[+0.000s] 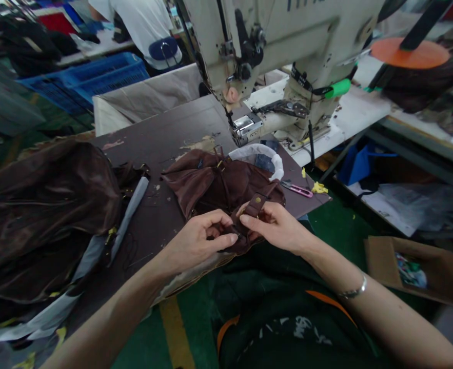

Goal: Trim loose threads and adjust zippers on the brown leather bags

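A brown leather bag [214, 184] lies at the near edge of the dark worktable [160, 138]. A short brown strap [254, 206] with a small brass stud sticks up from it. My left hand [199, 238] pinches the bag's edge at the base of that strap. My right hand [274, 225] is closed on the strap itself, fingers curled round it. The two hands meet just in front of my body. A silver bracelet [352, 292] sits on my right wrist.
A beige industrial sewing machine [283, 46] stands behind the bag. Pink thread snips [298, 190] lie right of the bag. A heap of brown leather pieces [37, 215] fills the table's left. A cardboard box [411, 269] sits on the floor right. Another person in white [141, 25] stands beyond blue crates [95, 77].
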Demonstrator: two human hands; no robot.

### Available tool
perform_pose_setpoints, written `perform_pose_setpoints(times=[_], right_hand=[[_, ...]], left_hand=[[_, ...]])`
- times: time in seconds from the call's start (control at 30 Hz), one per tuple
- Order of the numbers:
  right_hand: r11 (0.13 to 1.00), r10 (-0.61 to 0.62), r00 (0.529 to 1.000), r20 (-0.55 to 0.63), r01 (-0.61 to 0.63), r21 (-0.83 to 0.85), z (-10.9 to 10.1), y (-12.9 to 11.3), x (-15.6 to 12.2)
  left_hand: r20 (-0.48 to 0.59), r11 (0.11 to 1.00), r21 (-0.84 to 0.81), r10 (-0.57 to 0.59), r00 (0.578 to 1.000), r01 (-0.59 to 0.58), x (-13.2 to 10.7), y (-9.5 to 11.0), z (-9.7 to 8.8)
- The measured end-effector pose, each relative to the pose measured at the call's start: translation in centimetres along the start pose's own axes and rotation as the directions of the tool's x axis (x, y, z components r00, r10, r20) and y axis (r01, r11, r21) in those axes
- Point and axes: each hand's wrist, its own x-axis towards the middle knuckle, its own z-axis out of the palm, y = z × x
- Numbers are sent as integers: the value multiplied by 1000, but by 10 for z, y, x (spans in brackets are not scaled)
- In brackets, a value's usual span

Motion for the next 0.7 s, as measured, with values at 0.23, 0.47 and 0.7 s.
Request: perform_pose_setpoints(times=[0.23, 0.47, 0.7], right_hand=[[975, 11, 997, 78, -29, 222, 1, 8, -6], [959, 59, 998, 34, -66, 275, 2, 15, -6], [967, 33, 999, 37, -41, 251, 4, 18, -6]], left_hand=[[44, 995, -96, -23, 999, 27, -1, -2, -2], [91, 993, -90, -70, 993, 78, -1, -1, -5], [118, 990, -88, -95, 988, 106, -1, -1, -6]])
